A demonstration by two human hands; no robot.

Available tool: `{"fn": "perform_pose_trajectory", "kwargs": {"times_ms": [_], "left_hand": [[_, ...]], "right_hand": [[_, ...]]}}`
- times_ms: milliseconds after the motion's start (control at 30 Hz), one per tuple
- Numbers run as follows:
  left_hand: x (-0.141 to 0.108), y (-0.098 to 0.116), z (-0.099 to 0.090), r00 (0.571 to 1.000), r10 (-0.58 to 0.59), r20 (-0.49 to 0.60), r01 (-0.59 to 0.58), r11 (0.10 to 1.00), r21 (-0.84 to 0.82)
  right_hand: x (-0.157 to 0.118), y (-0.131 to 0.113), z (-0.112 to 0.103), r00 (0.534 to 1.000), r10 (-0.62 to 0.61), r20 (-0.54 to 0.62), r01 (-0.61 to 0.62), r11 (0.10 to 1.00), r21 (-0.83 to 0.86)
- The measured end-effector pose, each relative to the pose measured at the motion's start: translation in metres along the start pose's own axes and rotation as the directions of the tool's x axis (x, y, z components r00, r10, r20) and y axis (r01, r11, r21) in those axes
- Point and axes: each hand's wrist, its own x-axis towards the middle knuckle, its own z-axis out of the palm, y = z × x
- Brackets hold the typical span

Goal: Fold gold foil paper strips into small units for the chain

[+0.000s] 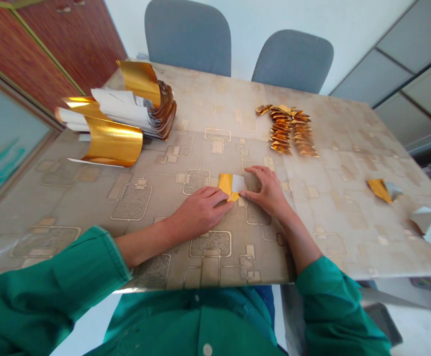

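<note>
A small piece of gold foil paper with a white back lies partly folded on the table before me. Its lower edge has a folded corner, and a white patch shows at the upper right. My left hand presses the paper's lower left, fingers close together and curled over that edge. On the other side, my right hand has its thumb on the lower right corner. Its index finger arches toward the upper right edge, apart from the thumb. The left fingertips partly cover the lower fold.
Stacked gold foil sheets with white backs stand curled at the back left. Rows of folded gold pieces lie at the back right. Loose folded papers rest near the right edge. Two grey chairs stand beyond the patterned tablecloth.
</note>
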Motion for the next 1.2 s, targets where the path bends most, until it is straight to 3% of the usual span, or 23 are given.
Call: {"fn": "perform_pose_trajectory", "kwargs": {"times_ms": [133, 400, 700, 833, 967, 1200], "left_hand": [[0.001, 0.001, 0.000, 1.000, -0.005, 0.015, 0.005, 1.000, 0.027], [0.000, 0.001, 0.001, 1.000, 0.009, 0.013, -0.010, 0.996, 0.085], [0.001, 0.002, -0.001, 0.999, 0.017, 0.037, -0.022, 0.993, 0.116], [0.001, -0.004, -0.003, 0.998, 0.042, 0.049, -0.045, 0.996, 0.072], [0.000, -0.015, -0.006, 0.998, 0.059, 0.023, -0.060, 0.998, 0.035], [0.000, -0.026, -0.008, 0.996, -0.012, -0.088, 0.019, 0.996, 0.088]], "right_hand": [[-0.002, 0.000, -0.003, 1.000, -0.008, 0.002, 0.008, 1.000, 0.014], [-0.013, -0.028, 0.006, 0.997, -0.058, 0.060, 0.059, 0.998, -0.006], [-0.010, -0.008, 0.003, 1.000, 0.013, -0.019, -0.013, 1.000, 0.003], [-0.009, -0.011, -0.004, 0.991, -0.118, -0.067, 0.123, 0.990, 0.075], [-0.010, -0.020, -0.005, 0.960, -0.281, -0.011, 0.281, 0.954, 0.105], [-0.014, -0.028, -0.003, 0.938, -0.336, 0.079, 0.339, 0.940, -0.025]]}}
